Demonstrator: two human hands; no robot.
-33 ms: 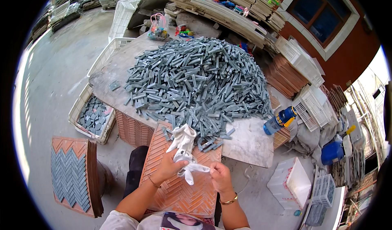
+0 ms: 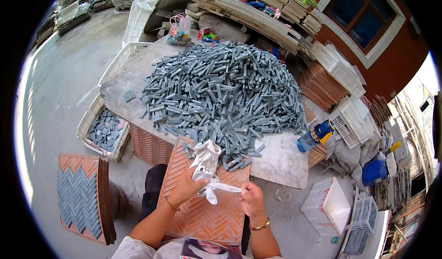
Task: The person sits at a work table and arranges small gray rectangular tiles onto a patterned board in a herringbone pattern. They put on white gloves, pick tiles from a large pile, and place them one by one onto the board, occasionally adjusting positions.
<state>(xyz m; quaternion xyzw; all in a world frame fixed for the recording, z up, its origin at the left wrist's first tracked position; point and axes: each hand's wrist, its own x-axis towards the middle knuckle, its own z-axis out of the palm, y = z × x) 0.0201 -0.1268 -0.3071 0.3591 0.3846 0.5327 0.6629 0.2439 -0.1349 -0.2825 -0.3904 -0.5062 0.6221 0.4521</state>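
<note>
A white work glove (image 2: pixel 205 160) hangs between my hands, its cuff lying toward the tile pile and its fingers toward me. My left hand (image 2: pixel 189 185) is closed around the body of the glove, thumb on top. With fingers pinched, my right hand (image 2: pixel 252 199) holds the tip of one glove finger, stretched out to the right. Beneath them lies an orange-brown tray (image 2: pixel 207 217) with a herringbone pattern of slots, some loose grey tiles on its far end. Just beyond rises a big heap of narrow grey tile strips (image 2: pixel 221 89) on a table.
At left, a tray filled with grey herringbone tiles (image 2: pixel 79 199) tops a stack. A white crate (image 2: pixel 120 151) with grey tile pieces stands behind it. A blue bottle (image 2: pixel 315 135) is on the table's right side. A white box (image 2: pixel 324 204) sits on the floor at right.
My right hand has shifted slightly up and to the right, drawing the glove finger out longer and tighter. My left hand keeps its grip almost in place.
</note>
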